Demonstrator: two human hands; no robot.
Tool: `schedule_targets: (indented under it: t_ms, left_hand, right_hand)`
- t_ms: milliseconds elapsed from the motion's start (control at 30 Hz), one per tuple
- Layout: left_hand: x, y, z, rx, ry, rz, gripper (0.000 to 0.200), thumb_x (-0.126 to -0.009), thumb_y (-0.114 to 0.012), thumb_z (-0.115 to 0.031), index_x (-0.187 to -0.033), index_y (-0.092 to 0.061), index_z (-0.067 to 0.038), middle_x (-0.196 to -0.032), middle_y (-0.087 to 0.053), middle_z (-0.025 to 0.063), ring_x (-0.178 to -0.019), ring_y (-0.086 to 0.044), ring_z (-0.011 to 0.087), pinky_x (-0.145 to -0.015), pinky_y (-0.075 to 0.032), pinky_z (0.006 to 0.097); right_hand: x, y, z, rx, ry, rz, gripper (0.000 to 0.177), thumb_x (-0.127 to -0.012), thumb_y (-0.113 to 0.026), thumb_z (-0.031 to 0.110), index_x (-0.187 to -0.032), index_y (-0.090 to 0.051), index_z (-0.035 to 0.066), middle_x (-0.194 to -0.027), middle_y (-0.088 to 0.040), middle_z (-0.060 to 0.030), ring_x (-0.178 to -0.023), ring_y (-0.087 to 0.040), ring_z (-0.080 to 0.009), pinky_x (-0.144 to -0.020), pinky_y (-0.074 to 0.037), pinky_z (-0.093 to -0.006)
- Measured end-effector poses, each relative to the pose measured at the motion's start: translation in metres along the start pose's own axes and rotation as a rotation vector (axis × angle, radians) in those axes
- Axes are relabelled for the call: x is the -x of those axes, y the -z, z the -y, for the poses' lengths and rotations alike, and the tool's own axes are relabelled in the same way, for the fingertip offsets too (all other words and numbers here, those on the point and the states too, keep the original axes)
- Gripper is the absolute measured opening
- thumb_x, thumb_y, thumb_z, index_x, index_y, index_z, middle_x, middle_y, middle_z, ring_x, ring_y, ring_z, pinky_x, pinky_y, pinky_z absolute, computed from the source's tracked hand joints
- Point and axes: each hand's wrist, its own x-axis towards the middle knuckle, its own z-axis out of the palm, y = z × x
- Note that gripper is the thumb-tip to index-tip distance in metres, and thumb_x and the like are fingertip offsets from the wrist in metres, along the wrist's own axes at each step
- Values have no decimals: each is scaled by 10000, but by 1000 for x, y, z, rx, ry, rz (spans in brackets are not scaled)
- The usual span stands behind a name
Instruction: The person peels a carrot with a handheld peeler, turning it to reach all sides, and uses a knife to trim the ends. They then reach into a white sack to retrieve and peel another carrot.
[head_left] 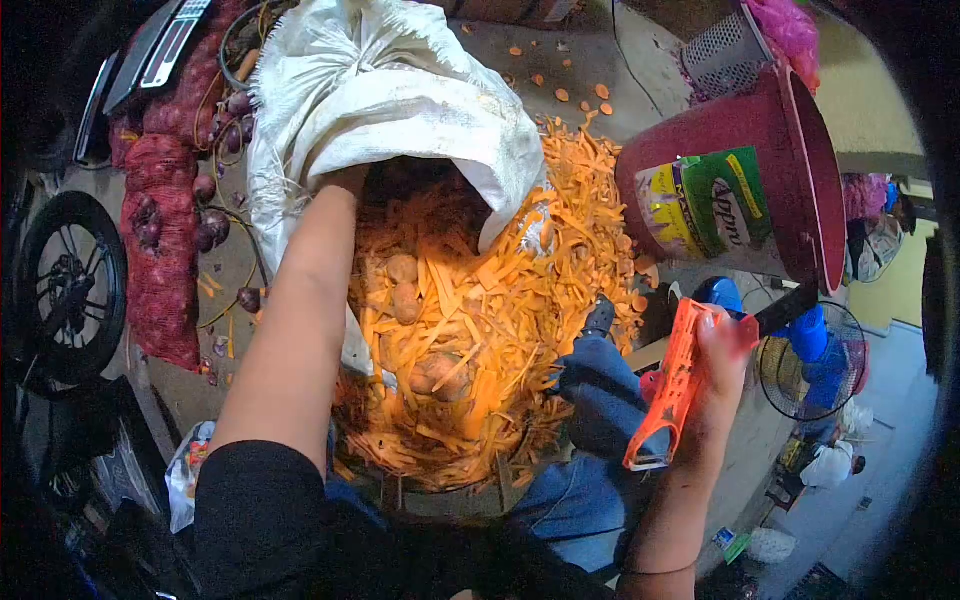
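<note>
My left forearm (300, 320) reaches into the mouth of a white woven sack (430, 120), and my left hand is hidden inside it. Below the opening lies a heap of orange carrot peelings (490, 340), with a few brownish, unpeeled carrots (440, 375) among them. On the right, my right hand (722, 365) is closed around an orange peeler (665, 400), holding it above my knee, clear of the peelings.
A tilted maroon bucket (710, 180) stands at the right, beside a wire basket (815, 360). Red net bags of onions (160, 250) and a black spoked wheel (70, 290) are at the left. Carrot slices (562, 95) dot the floor at the back.
</note>
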Motion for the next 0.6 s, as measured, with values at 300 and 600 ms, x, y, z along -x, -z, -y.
schedule_targets:
  t_ms: [300, 600]
  left_hand:
    - [97, 47, -35, 1388, 788, 778, 431, -713, -344, -285, -999, -439, 23, -857, -538, 158, -739, -536, 263, -693, -440, 361]
    - [196, 130, -135, 1524, 471, 977, 540, -791, -270, -486, -923, -452, 5, -725, -549, 114, -613, -546, 212, -563, -458, 298]
  right_hand:
    - [3, -2, -4, -144, 89, 138, 93, -769, -492, 152, -757, -465, 64, -642, -392, 58, -573, -356, -22, -534, -313, -170]
    - [-16, -18, -29, -372, 207, 136, 173, -783, -484, 202, -810, -505, 32, -725, -511, -9, -628, -478, -83, -549, -392, -220]
